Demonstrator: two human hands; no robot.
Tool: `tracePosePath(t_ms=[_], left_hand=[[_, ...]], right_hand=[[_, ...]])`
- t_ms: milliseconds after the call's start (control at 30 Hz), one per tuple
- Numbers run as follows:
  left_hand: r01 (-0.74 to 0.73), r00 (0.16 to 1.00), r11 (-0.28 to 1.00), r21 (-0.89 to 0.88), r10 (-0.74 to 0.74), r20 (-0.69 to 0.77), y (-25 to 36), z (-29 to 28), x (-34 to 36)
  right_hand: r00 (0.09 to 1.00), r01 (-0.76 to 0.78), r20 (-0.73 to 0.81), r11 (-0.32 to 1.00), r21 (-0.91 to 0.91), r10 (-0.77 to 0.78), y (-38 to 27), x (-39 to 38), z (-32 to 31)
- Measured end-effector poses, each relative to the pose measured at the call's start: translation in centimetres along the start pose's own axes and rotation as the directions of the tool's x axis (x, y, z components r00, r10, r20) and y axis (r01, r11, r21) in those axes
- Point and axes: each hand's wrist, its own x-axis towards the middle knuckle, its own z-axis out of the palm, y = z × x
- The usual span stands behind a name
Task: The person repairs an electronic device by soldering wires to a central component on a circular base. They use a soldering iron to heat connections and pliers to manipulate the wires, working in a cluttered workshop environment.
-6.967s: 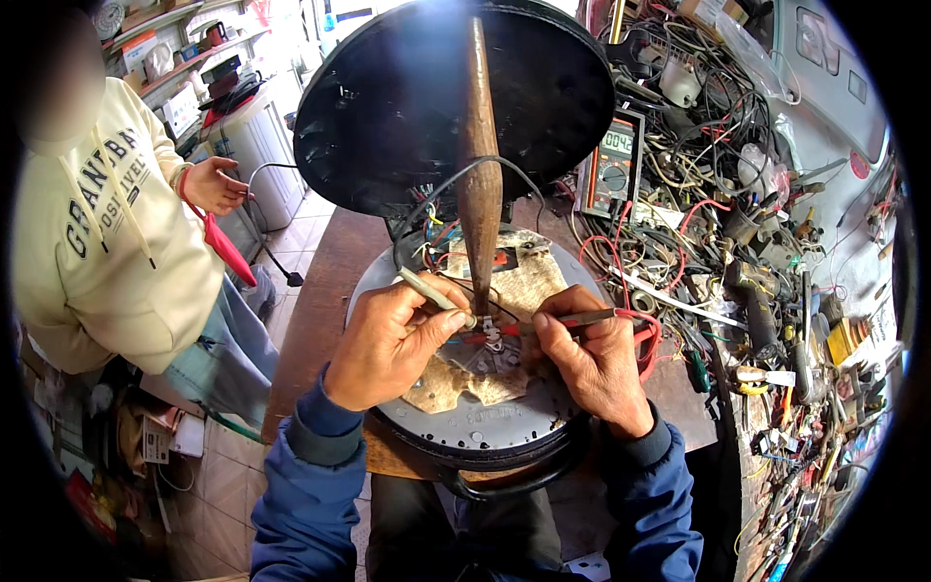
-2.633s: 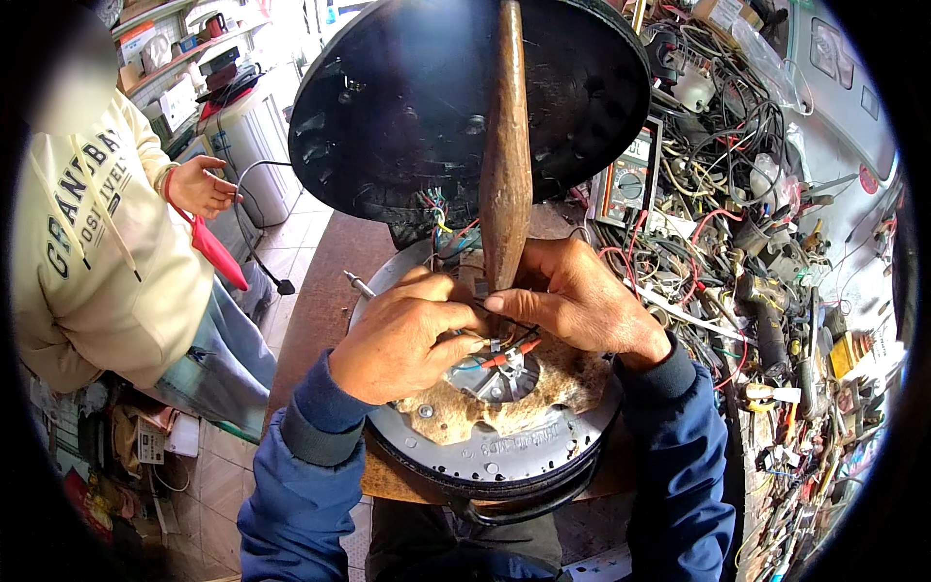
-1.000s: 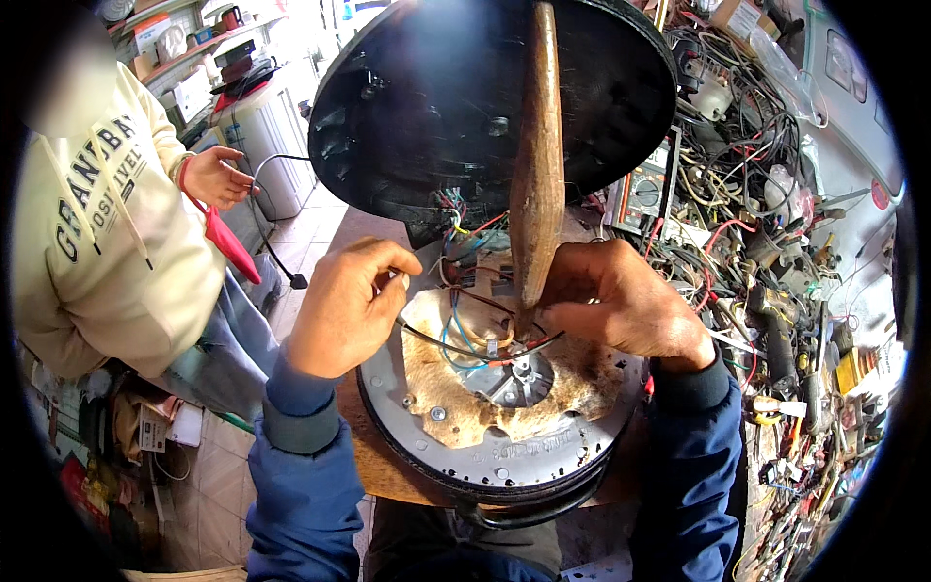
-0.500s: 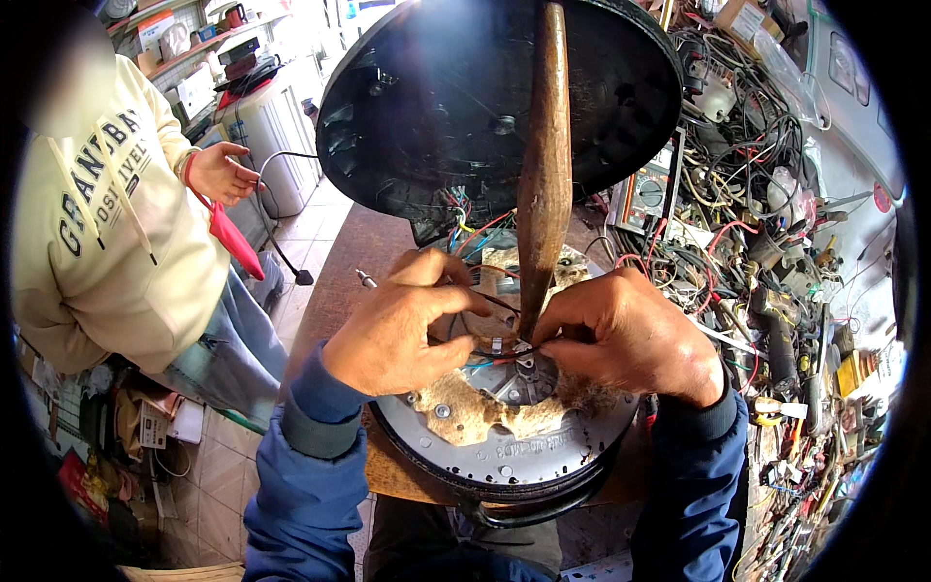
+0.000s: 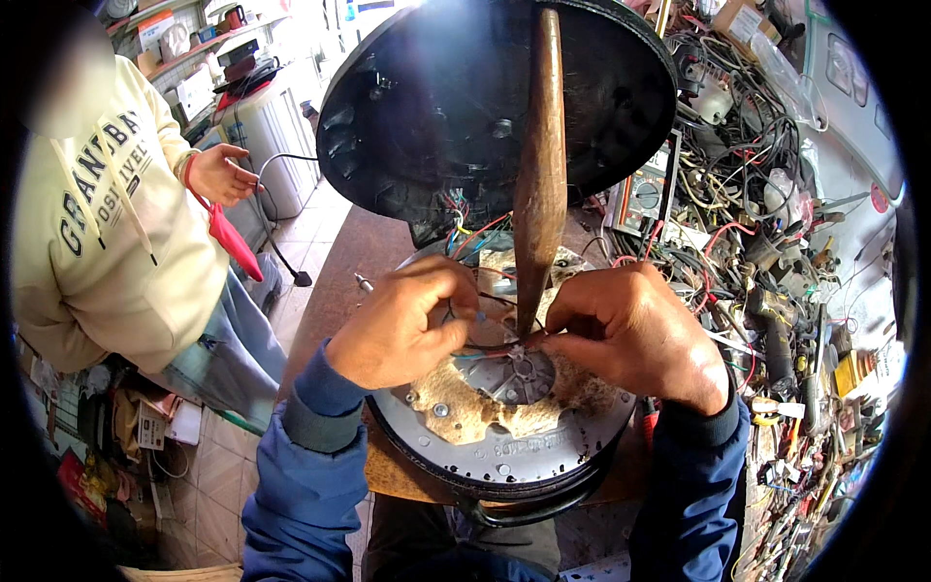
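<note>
Brown counter (image 5: 361,254); tiled floor (image 5: 218,485) at 8 o'clock. Black wire (image 5: 493,347) spans the round appliance (image 5: 465,452), axis 9-to-3 o'clock. Right hand (image 5: 640,325): pinched on 3 o'clock end. Left hand (image 5: 402,325): closure indeterminable.

The bench (image 5: 364,257) is worn brown wood, and the round appliance (image 5: 475,454) sits right on it, lid (image 5: 465,145) up, black handle (image 5: 529,516) poking past the front edge. Off to the right it's a chaotic heap of cables (image 5: 722,160) and tools (image 5: 779,339), so thick that the surface underneath is mostly hidden
</note>
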Motion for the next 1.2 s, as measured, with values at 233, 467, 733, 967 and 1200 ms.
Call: tracePosePath(t_ms=[233,467,733,967,1200], left_hand=[[0.163,0.94,0.967,-0.196,-0.212,-0.267,0.1,0.4,0.4],[0.24,0.93,0.936,-0.258,-0.298,-0.216,-0.7,-0.2,0.2],[0.191,0.974,0.935,-0.299,-0.218,-0.06,0.1,-0.9,-0.1],[0.07,0.992,0.996,-0.06,-0.063,0.111,1.2,-1.6,-0.1],[-0.046,0.99,0.998,0.037,0.041,0.136,1.1,-1.0,-0.1]], right_hand=[[0.996,0.038,-0.077,0.999,-0.023,-0.04,0.0,0.0,1.2],[0.987,0.079,-0.138,0.995,-0.065,-0.087,-0.6,-0.1,1.1],[0.93,-0.161,-0.327,0.986,0.047,0.167,2.3,0.0,-0.9],[0.997,-0.072,0.032,0.975,0.208,0.067,5.9,2.4,3.1],[0.988,-0.107,0.145,0.875,0.472,0.043,4.7,2.5,2.9]])
